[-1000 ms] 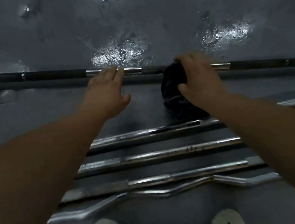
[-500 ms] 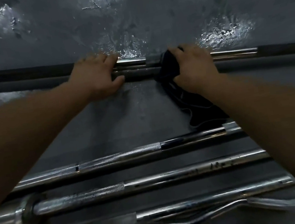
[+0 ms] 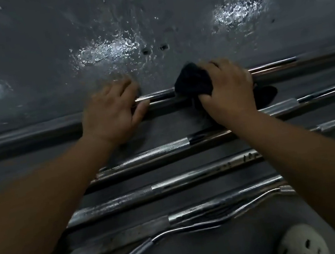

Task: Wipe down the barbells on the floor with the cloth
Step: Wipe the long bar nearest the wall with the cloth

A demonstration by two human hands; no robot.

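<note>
Several steel barbells lie side by side on the dark floor. The farthest barbell [image 3: 157,94] runs from left to right under both my hands. My left hand [image 3: 112,110] lies over that bar, fingers curled over its far side and thumb on the near side. My right hand [image 3: 229,88] grips a black cloth [image 3: 193,82] wrapped over the same bar, a short way right of my left hand. A loose end of the cloth [image 3: 265,95] trails on the floor behind my right wrist.
Nearer to me lie three more straight bars, such as the knurled bar [image 3: 165,150], and a curved curl bar [image 3: 177,232]. My white perforated shoes [image 3: 303,243] show at the bottom edge. The grey floor [image 3: 108,49] beyond the bars shines with wet patches.
The view has swung so the bars now tilt up to the right. Both hands have stayed on the far bar, the right one still holding the cloth round it.
</note>
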